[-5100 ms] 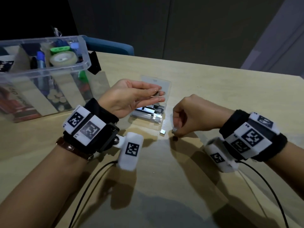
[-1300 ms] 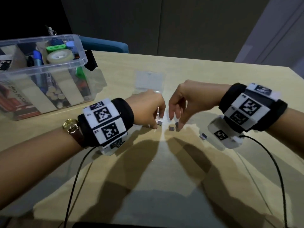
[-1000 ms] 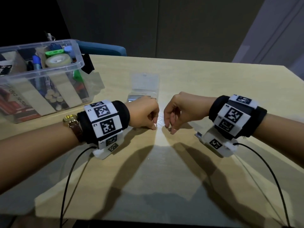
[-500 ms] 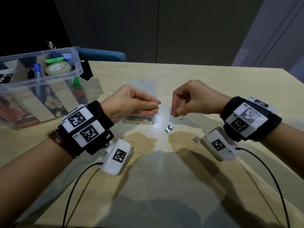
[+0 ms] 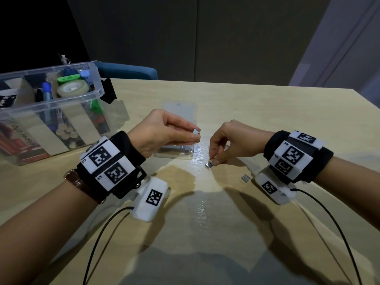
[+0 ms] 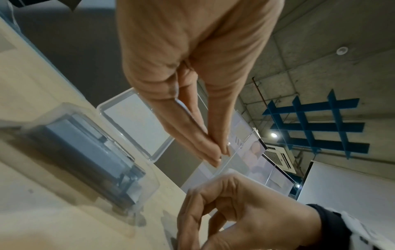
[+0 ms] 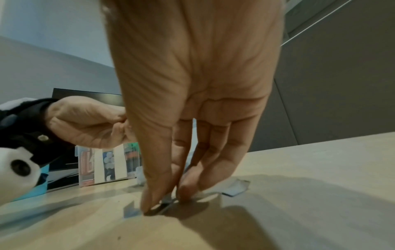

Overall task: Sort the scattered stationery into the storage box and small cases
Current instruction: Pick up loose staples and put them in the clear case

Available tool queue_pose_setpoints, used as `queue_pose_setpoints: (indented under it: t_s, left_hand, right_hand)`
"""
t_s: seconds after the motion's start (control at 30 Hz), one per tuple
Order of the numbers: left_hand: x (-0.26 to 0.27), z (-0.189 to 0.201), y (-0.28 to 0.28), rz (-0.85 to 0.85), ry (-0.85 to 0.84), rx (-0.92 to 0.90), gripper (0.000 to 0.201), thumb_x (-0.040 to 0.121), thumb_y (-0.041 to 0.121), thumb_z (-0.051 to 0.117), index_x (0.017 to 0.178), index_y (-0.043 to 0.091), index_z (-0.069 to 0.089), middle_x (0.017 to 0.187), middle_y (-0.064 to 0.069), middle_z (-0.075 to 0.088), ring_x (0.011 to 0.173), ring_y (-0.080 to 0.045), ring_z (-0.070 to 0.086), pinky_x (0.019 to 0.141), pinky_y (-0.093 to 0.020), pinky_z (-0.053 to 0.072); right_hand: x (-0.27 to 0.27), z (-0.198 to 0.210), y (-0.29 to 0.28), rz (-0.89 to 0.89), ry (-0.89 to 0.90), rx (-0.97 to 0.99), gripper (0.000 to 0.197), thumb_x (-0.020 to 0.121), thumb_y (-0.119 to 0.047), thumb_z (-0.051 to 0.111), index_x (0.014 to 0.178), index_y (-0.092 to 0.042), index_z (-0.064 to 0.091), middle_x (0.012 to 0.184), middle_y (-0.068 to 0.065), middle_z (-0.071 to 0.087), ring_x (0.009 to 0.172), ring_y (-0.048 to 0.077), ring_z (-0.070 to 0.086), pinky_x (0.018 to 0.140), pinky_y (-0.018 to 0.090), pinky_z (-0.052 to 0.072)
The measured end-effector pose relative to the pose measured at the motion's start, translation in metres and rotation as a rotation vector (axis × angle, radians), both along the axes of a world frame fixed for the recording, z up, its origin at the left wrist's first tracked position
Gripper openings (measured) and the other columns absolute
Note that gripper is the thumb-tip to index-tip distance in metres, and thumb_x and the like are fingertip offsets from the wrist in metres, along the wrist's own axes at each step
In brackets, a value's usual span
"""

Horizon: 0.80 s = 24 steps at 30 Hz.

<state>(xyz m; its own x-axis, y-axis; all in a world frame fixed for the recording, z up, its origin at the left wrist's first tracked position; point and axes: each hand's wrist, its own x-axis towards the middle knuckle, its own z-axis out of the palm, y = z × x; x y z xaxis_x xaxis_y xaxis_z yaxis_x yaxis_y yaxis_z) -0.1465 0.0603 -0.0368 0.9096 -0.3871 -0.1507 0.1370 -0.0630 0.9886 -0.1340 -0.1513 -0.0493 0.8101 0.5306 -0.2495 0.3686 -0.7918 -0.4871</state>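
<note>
Right hand pinches 1 staple strip off table; left hand pinches another; strips could crumble if squeezed.

Probably office: ceiling air-conditioner, table

The storage box stands on the table at the far left, with the small case to its right. A staple strip lies right of the case, nearer the person.
</note>
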Motion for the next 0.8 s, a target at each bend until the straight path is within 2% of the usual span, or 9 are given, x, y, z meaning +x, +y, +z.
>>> queue_pose_setpoints:
  t_s: [0.13,0.23,0.37,0.5,0.6,0.67,0.8]
  left_hand:
    - [0.001,-0.001,-0.001,0.062,-0.061,-0.008,0.035,0.063,0.012,0.073,0.095,-0.003,0.070,0.089,-0.016,0.073,0.072,-0.016,0.072,0.064,-0.021,0.058]
    - [0.001,-0.001,0.000,0.103,-0.057,-0.055,0.034,0.064,0.013,0.072,0.095,-0.001,0.070,0.088,-0.012,0.071,0.071,-0.011,0.069,0.063,-0.018,0.057]
    - [0.000,-0.004,0.003,0.148,-0.036,-0.147,0.031,0.067,0.016,0.073,0.097,0.009,0.072,0.084,0.002,0.070,0.073,-0.004,0.062,0.065,-0.015,0.051]
    - [-0.002,-0.005,0.003,0.151,-0.021,-0.243,0.036,0.070,0.013,0.070,0.105,0.006,0.070,0.084,0.001,0.069,0.070,-0.005,0.060,0.063,-0.015,0.052]
    - [-0.004,-0.004,0.002,0.117,0.031,-0.304,0.036,0.073,0.009,0.065,0.108,0.005,0.069,0.088,-0.005,0.073,0.073,-0.007,0.066,0.068,-0.014,0.055]
    - [-0.005,0.000,0.001,0.097,0.036,-0.304,0.034,0.075,0.007,0.064,0.109,0.004,0.068,0.088,-0.006,0.074,0.072,-0.007,0.068,0.069,-0.015,0.056]
    - [-0.005,0.010,0.002,0.069,0.005,-0.251,0.052,0.064,0.010,0.069,0.114,0.007,0.056,0.080,-0.008,0.075,0.061,-0.010,0.067,0.062,-0.019,0.057]
  right_hand:
    - [-0.002,0.003,-0.003,-0.066,0.001,0.062,0.013,0.076,-0.016,0.083,0.083,-0.011,0.074,0.072,-0.004,0.074,0.069,0.003,0.070,0.071,0.017,0.054]
    - [-0.005,0.009,-0.006,-0.104,0.009,0.140,0.012,0.077,-0.008,0.080,0.086,-0.010,0.073,0.076,0.000,0.076,0.073,0.007,0.072,0.076,0.021,0.058]
    - [-0.013,0.027,-0.006,-0.227,-0.159,0.418,0.014,0.075,-0.007,0.081,0.087,-0.008,0.075,0.078,0.003,0.075,0.070,0.008,0.071,0.069,0.016,0.055]
    - [-0.024,0.048,-0.001,-0.269,-0.320,0.643,0.019,0.075,-0.011,0.082,0.092,-0.008,0.076,0.085,0.003,0.075,0.077,0.012,0.071,0.071,0.018,0.055]
    - [-0.031,0.050,0.007,-0.246,-0.465,0.614,0.034,0.074,-0.015,0.083,0.105,-0.012,0.073,0.088,0.000,0.074,0.080,0.008,0.071,0.073,0.020,0.058]
    - [-0.033,0.048,0.010,-0.239,-0.528,0.584,0.044,0.074,-0.015,0.083,0.115,-0.014,0.067,0.088,-0.002,0.073,0.080,0.005,0.071,0.069,0.021,0.058]
    - [-0.034,0.045,0.010,-0.201,-0.476,0.586,0.056,0.073,-0.014,0.084,0.123,-0.016,0.059,0.087,-0.003,0.074,0.078,0.005,0.071,0.066,0.019,0.056]
